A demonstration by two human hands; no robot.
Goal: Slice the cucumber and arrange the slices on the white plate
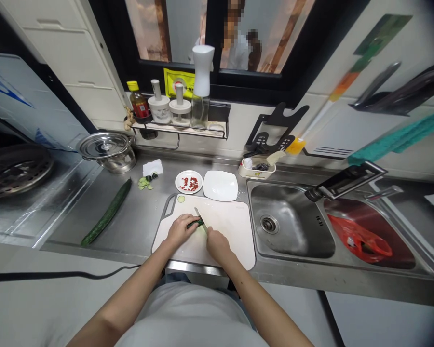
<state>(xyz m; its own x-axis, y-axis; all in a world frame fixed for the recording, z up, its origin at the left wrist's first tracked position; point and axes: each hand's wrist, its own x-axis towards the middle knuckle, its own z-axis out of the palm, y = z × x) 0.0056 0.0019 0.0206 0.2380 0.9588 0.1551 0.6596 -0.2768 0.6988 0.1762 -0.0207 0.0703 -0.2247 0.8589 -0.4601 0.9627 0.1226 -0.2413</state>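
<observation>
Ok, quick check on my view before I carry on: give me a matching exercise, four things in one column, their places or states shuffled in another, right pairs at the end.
Column one
1. Knife
2. Long cucumber
3. Red plastic bag
4. Small round plate

Column two
A. Inside the sink's right basin
B. Bearing small red pieces
C. Held in the right hand
D. On the steel counter, left of the cutting board

Right pairs: 1-C, 2-D, 3-A, 4-B
</observation>
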